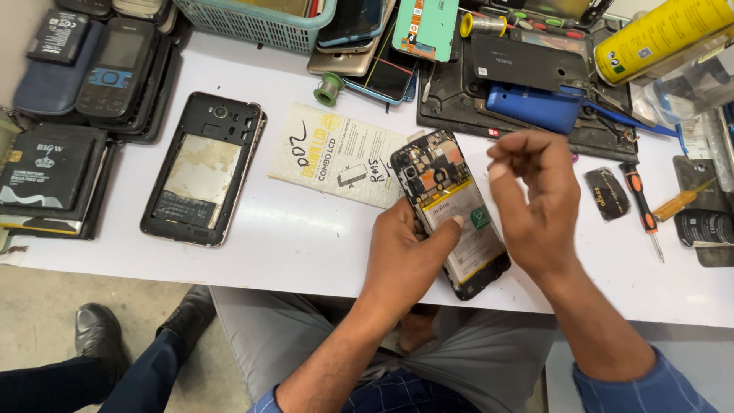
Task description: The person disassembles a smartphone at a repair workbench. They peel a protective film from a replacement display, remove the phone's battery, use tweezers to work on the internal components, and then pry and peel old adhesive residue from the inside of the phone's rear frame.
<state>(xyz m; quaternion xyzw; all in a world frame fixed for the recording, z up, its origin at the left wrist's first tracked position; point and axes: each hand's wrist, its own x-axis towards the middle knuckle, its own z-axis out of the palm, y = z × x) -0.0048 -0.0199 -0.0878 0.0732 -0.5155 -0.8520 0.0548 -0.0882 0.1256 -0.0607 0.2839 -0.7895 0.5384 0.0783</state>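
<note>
White laminate: the desk (306,237) carries everything; its near edge runs along the person's lap.
Opened phone: black smartphone with its back cover off (453,214), circuit board and pale battery showing, lies back-up close to the near edge, right of the middle.
Long axis: runs from the near edge up toward the far edge, leaning left; camera end points away from the person, bottom end toward the lap.
Left hand (405,256): clasps the phone's left side, thumb pressed across the battery, fingers hidden beneath.
Right hand (535,203): hovers just above the phone's right edge, fingertips pinched together; whether a small part sits between them I cannot tell.
Handling, my estimate: light and stiff, slab-shaped; exposed board and connectors fragile, the battery best not bent or pierced. Safest hold looks like the long side rails, not the open back.
Nearby: printed paper packet (336,153) just left of the phone's top; second opened black phone shell (202,168) well apart toward the left edge; orange-handled screwdriver (641,203) toward the right edge; teal plastic basket (245,19) at the far edge.
</note>
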